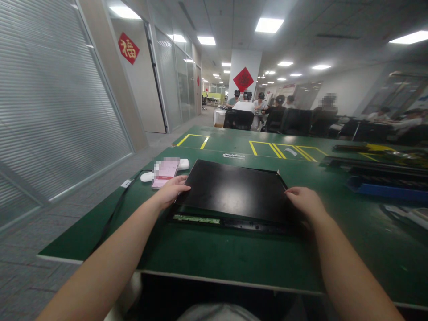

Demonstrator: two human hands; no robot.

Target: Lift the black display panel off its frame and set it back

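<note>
A flat black display panel (234, 187) lies tilted over a dark frame (261, 225) on the green table. Along the near side of that frame shows a narrow green circuit board (197, 219). My left hand (172, 191) grips the panel's left edge, thumb on top, the other fingers partly beneath. Over at the right edge, my right hand (306, 203) pinches the panel between thumb and fingers; its lower fingers are blurred and partly hidden.
Left of the panel lie a phone (164, 174) and a white rounded device (146, 177). A black strap (115, 211) hangs over the table's left edge. A blue tray (377, 187) and dark strips (364, 167) lie at right. People sit in the background.
</note>
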